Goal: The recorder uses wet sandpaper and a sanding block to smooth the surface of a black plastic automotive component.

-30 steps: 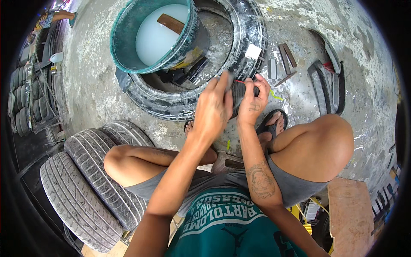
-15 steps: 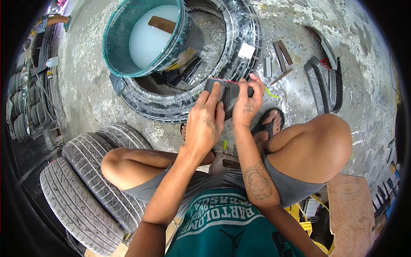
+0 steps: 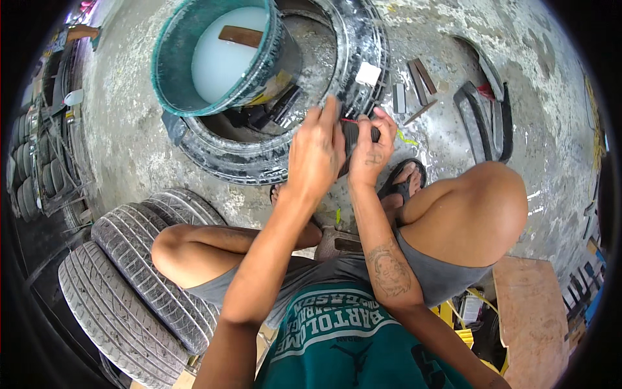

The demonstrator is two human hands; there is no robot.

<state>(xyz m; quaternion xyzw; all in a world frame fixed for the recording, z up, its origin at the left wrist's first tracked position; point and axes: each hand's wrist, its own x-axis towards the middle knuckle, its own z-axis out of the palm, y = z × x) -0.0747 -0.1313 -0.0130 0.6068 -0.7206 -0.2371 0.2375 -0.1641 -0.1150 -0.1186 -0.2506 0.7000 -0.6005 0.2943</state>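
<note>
Pinching the dark ribbed piece [image 3: 350, 138] by its right end: right hand [image 3: 372, 148]; left hand [image 3: 315, 154] blurred, can't tell that grip. Looks light, firm, likely slick if wet; hold both ends. Sits between the hands, near the tire [image 3: 236, 161].

Dusty tyres [image 3: 113, 308] lower left — plywood board [image 3: 531, 314] lower right — white container [image 3: 73, 98] far left.

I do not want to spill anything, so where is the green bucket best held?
Probably at opposite sides of the green bucket's rim, coming from above: its round top is open, and the whitish liquid lies below the edge.
</note>
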